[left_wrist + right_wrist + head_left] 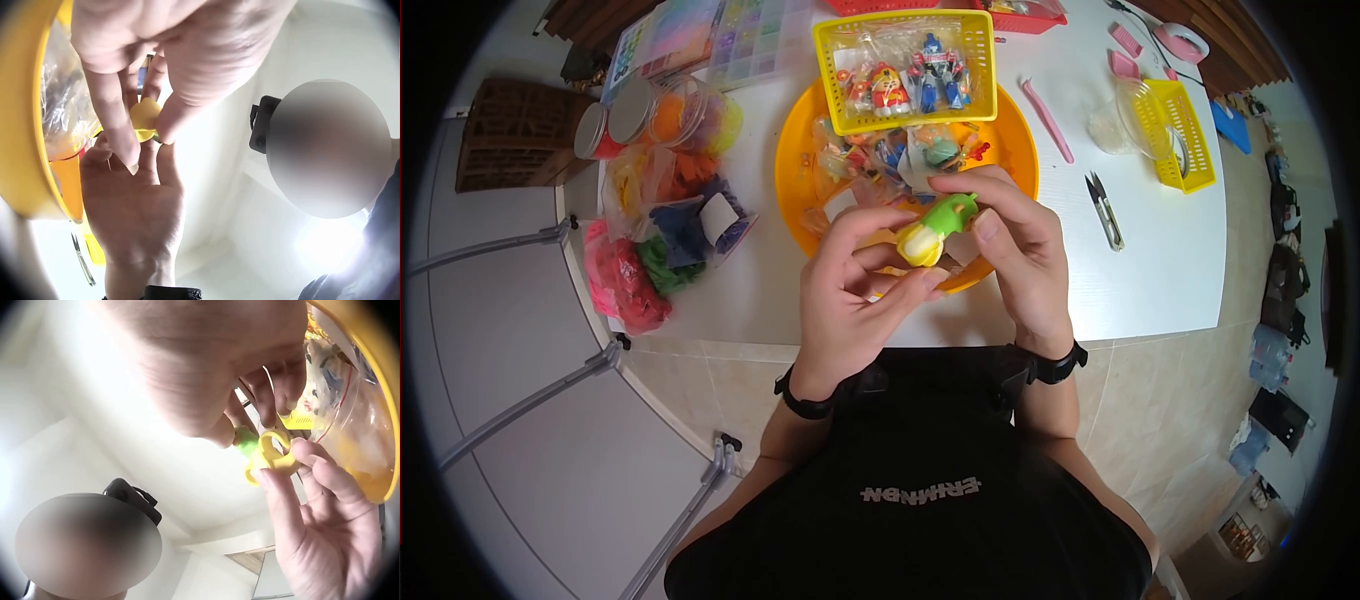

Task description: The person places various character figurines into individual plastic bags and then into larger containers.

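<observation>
Both hands hold a small green and yellow toy (pixel 949 214) over the near part of a round orange tray (pixel 792 165). My left hand (pixel 850 290) pinches its pale yellow end between thumb and fingers. At the green end, my right hand (pixel 1028 262) grips it with thumb and forefinger. Seen from the right wrist, the toy (pixel 279 464) has yellow curved, hook-like pieces beside the green part. From the left wrist, fingers hide most of the toy (pixel 145 115), leaving a rounded yellow part showing.
A yellow basket (pixel 827 88) of bagged figures stands on the tray's far side, bagged pieces (pixel 940 150) before it. Left are lidded jars (pixel 635 108) and colourful bags (pixel 635 285). Right lie a pink tool (pixel 1048 122), thread snips (pixel 1106 215) and another yellow basket (pixel 1195 130).
</observation>
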### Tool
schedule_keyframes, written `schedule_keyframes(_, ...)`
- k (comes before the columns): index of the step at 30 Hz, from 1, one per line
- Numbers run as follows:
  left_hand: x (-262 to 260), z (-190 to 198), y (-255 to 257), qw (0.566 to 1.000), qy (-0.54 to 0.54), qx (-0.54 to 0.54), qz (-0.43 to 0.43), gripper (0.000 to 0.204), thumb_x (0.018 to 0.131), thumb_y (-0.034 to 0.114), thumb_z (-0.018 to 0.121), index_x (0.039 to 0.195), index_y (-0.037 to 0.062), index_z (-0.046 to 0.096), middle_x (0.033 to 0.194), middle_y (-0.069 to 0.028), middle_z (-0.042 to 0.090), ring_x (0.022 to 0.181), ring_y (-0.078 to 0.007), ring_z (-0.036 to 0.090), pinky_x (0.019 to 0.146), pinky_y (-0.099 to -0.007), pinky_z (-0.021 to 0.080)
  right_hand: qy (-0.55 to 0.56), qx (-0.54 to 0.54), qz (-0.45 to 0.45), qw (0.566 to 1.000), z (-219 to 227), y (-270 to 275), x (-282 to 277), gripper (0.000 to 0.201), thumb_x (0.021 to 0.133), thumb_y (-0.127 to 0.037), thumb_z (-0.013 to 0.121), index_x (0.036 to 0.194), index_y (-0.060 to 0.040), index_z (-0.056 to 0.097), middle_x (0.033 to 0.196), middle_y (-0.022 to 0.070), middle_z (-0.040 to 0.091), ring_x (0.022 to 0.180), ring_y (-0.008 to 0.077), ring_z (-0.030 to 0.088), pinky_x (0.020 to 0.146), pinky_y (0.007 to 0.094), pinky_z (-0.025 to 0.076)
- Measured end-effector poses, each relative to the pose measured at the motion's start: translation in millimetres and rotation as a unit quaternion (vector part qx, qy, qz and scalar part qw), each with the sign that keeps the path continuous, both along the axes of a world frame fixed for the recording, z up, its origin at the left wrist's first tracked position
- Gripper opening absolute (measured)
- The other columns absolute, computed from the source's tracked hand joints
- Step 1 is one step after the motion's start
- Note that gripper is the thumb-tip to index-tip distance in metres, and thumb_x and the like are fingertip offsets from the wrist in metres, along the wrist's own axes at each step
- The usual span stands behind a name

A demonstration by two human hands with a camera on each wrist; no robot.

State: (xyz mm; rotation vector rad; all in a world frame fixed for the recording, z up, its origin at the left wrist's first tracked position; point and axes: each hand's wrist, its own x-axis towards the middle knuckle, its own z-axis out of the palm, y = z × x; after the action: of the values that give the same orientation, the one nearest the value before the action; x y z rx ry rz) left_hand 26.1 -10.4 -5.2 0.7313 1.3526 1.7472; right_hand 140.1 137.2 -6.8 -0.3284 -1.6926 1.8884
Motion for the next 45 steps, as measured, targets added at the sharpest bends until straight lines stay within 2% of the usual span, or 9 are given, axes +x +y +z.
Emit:
schedule_keyframes(7,1.0,-11.5,-1.0,0.997,0.045,0.058,0.01,0.045,0.089,-0.014,0.068,0.129,-0.0044,0.048,0.125,-0.0147,0.057,0.11,-0.0211,0.068,0.095,-0.032,0.059,-0.034,-0.076,-0.012,0.996,3.6,-4.9,4.7,0.028,0.104,-0.009,0.059,0.128,0.0008,0.066,0.114,0.0055,0.064,0.102,0.0119,0.063,0.092,0.0267,0.051)
schedule_keyframes(10,-4.0,-10.2,0.7,0.986,0.134,0.097,0.026,0.04,0.089,-0.013,0.069,0.125,-0.0054,0.052,0.124,-0.0138,0.054,0.112,-0.0212,0.067,0.095,-0.0319,0.059,-0.025,-0.099,-0.005,0.995,5.4,-4.0,7.3,0.029,0.104,-0.009,0.058,0.13,0.001,0.064,0.115,0.0066,0.067,0.105,0.012,0.064,0.094,0.0274,0.051)
schedule_keyframes(13,-2.8,-12.7,1.3,0.988,0.103,0.108,0.036,0.034,0.089,-0.012,0.069,0.119,-0.0053,0.057,0.123,-0.013,0.051,0.111,-0.0222,0.067,0.096,-0.0322,0.059,-0.02,-0.115,-0.008,0.993,4.5,-3.7,8.2,0.03,0.104,-0.008,0.057,0.132,0.0011,0.062,0.116,0.0076,0.069,0.107,0.0125,0.064,0.096,0.028,0.051)
schedule_keyframes(19,-2.9,-15.0,0.6,0.975,0.191,0.086,0.077,0.03,0.085,-0.011,0.076,0.111,-0.0008,0.065,0.121,-0.0114,0.051,0.104,-0.0178,0.065,0.086,-0.0272,0.059,-0.014,-0.11,-0.02,0.994,4.3,-5.8,5.7,0.03,0.104,-0.005,0.055,0.133,0.0012,0.062,0.115,0.0078,0.07,0.105,0.0127,0.065,0.097,0.028,0.051)
schedule_keyframes(27,-7.8,-18.3,-0.7,0.922,0.372,0.034,0.101,0.042,0.07,-0.004,0.089,0.105,0.0066,0.067,0.112,-0.0119,0.06,0.102,-0.0262,0.063,0.086,-0.0355,0.054,-0.01,-0.143,0.005,0.99,3.6,-3.5,4.1,0.033,0.103,0.002,0.05,0.133,0.0033,0.062,0.118,0.0096,0.071,0.109,0.0142,0.066,0.098,0.0281,0.051)
schedule_keyframes(34,-3.4,-18.7,3.9,0.93,0.35,0.055,0.099,0.042,0.071,-0.004,0.088,0.105,0.006,0.065,0.113,-0.0129,0.063,0.102,-0.0276,0.065,0.087,-0.0364,0.054,-0.018,-0.161,0.01,0.987,6.7,-2.7,5.1,0.032,0.103,0.002,0.051,0.133,0.004,0.062,0.121,0.0118,0.071,0.111,0.0155,0.066,0.099,0.0287,0.052)
schedule_keyframes(40,10.6,-15.8,9.6,0.976,0.147,0.085,0.132,0.049,0.071,-0.001,0.09,0.11,0.0025,0.062,0.113,-0.0127,0.063,0.104,-0.028,0.065,0.087,-0.0363,0.055,-0.015,-0.17,0.009,0.985,7.9,-4.6,3.9,0.031,0.104,-0.001,0.052,0.133,0.0041,0.061,0.119,0.0116,0.072,0.109,0.0157,0.067,0.098,0.0288,0.053)
schedule_keyframes(43,-1.6,-13.2,1.5,0.944,0.316,0.036,0.086,0.053,0.068,0.002,0.093,0.111,0.0029,0.063,0.111,-0.0123,0.064,0.104,-0.0273,0.066,0.087,-0.0353,0.055,-0.019,-0.181,0.021,0.983,7.0,-4.7,3.6,0.03,0.105,-0.002,0.051,0.133,0.0041,0.061,0.118,0.0116,0.072,0.109,0.0157,0.067,0.097,0.0285,0.053)
schedule_keyframes(45,-1.1,-14.0,1.0,0.944,0.315,0.039,0.09,0.055,0.067,0.004,0.094,0.112,0.0031,0.063,0.11,-0.0121,0.065,0.104,-0.0271,0.066,0.087,-0.035,0.056,-0.023,-0.185,0.026,0.982,6.1,-5.2,3.5,0.03,0.106,-0.004,0.051,0.133,0.004,0.061,0.118,0.0116,0.072,0.109,0.0156,0.067,0.096,0.0283,0.053)
